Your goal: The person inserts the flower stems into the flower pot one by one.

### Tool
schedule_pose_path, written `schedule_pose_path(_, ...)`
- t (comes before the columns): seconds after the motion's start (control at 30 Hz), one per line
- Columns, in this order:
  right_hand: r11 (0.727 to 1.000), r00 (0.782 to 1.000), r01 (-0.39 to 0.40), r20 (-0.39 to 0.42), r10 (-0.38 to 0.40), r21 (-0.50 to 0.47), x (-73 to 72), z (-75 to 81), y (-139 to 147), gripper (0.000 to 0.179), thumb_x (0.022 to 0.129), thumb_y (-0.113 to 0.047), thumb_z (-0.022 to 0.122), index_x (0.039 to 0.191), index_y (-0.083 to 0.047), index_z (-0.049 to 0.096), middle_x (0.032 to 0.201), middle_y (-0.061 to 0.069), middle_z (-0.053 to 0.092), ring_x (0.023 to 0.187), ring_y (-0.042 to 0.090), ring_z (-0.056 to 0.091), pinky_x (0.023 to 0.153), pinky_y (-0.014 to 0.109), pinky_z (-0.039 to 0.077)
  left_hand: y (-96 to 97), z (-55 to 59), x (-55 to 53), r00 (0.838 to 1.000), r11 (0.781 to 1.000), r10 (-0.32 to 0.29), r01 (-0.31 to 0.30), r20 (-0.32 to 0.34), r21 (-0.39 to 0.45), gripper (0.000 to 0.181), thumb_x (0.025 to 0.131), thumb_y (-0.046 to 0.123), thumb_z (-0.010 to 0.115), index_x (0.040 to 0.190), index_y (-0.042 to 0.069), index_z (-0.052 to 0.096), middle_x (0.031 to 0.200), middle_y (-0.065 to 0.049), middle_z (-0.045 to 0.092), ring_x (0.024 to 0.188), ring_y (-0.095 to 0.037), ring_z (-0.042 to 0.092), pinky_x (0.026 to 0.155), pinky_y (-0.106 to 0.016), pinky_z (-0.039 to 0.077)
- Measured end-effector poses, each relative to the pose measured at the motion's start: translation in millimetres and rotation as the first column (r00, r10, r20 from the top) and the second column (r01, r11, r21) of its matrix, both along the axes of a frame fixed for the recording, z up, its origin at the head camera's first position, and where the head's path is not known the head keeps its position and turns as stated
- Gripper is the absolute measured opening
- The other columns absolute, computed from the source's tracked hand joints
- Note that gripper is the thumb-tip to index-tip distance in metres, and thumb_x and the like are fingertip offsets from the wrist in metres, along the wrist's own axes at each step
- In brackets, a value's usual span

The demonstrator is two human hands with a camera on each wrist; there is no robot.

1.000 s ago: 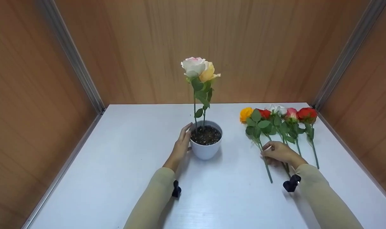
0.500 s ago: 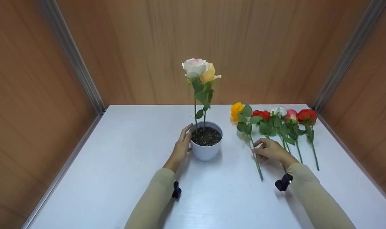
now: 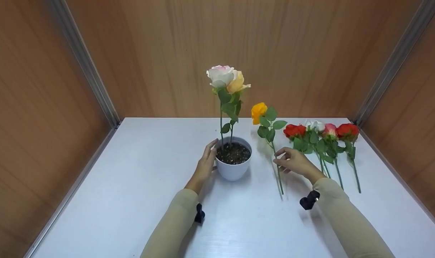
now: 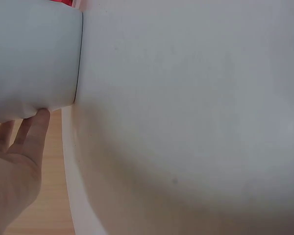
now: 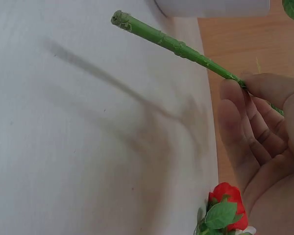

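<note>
My right hand (image 3: 292, 162) pinches the green stem of an orange-yellow rose (image 3: 259, 113) between thumb and fingertips. In the right wrist view the cut end of the stem (image 5: 161, 39) sticks out past the thumb, with its shadow on the table below. The rose's head leans up and away, its leaves just above the hand. Fingers of my left hand (image 3: 203, 166) rest against the left side of a white pot (image 3: 232, 171); the left wrist view shows the fingertips (image 4: 41, 115) touching its wall. In the pot's dark soil (image 3: 233, 154) stand a white-pink rose (image 3: 221, 76) and a pale yellow rose (image 3: 237, 83).
To the right on the white table (image 3: 149, 161) lie several roses: a red one (image 3: 294, 130), a white one (image 3: 315, 125), a pink one (image 3: 330, 129) and another red one (image 3: 347, 132). Wood-grain panels (image 3: 274, 53) enclose the table at the back and sides.
My right hand has moved left toward the pot with the orange-yellow rose, drawing it away from the other roses and raising it off the table. The left hand has stayed at the pot.
</note>
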State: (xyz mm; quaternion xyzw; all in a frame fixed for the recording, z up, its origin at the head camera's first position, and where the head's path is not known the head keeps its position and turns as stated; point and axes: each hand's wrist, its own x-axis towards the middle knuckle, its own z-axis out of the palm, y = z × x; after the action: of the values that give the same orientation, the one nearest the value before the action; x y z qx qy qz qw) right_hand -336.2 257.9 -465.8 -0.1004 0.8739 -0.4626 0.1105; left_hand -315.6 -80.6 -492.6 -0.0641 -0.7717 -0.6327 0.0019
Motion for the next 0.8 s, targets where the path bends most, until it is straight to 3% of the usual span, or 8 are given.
schedule_pose_path(0.2,0.999,1.0,-0.021,-0.009,0.021,-0.028,-5.3,16.9,-18.2,0.042,0.096,-0.029,0.07,0.127,-0.004,0.058,0.099,0.014,0.067,0.082,0.024,0.07,0.073,0.034,0.062,-0.4,-0.4,-0.3,1.0,1.0,-0.009,0.009,-0.011,0.017,0.052,0.107,0.053,0.028,0.156,0.036,0.03,0.162,-0.005,0.031,0.143,-0.037,0.035,0.105,-0.06,0.043)
schedule_pose_path(0.47,0.996,0.994,-0.066,-0.089,0.062,-0.053,-11.0,40.2,-40.8,0.039,0.096,-0.027,0.07,0.125,-0.004,0.06,0.096,0.014,0.068,0.082,0.028,0.071,0.07,0.034,0.062,-0.4,-1.1,0.5,1.0,1.0,0.002,-0.002,0.002,0.008,0.052,0.107,0.053,0.026,0.156,0.036,0.03,0.162,-0.004,0.03,0.144,-0.037,0.034,0.105,-0.061,0.042)
schedule_pose_path(0.63,0.996,0.992,-0.056,-0.121,0.048,-0.064,-13.9,51.0,-52.2,0.039,0.096,-0.028,0.071,0.125,-0.005,0.06,0.096,0.015,0.069,0.087,0.035,0.07,0.07,0.033,0.062,-0.6,0.0,1.5,1.0,1.0,0.009,-0.009,-0.002,0.012,0.05,0.108,0.05,0.028,0.155,0.036,0.031,0.161,-0.005,0.032,0.143,-0.038,0.036,0.104,-0.061,0.043)
schedule_pose_path(0.8,0.992,0.989,-0.016,-0.145,-0.002,-0.123,-17.3,61.8,-63.3,0.038,0.096,-0.028,0.07,0.125,-0.005,0.06,0.101,0.016,0.069,0.085,0.033,0.07,0.07,0.033,0.062,-0.6,1.1,1.5,1.0,1.0,0.005,-0.004,-0.009,0.017,0.049,0.108,0.05,0.029,0.155,0.036,0.032,0.161,-0.005,0.033,0.142,-0.037,0.036,0.104,-0.061,0.044)
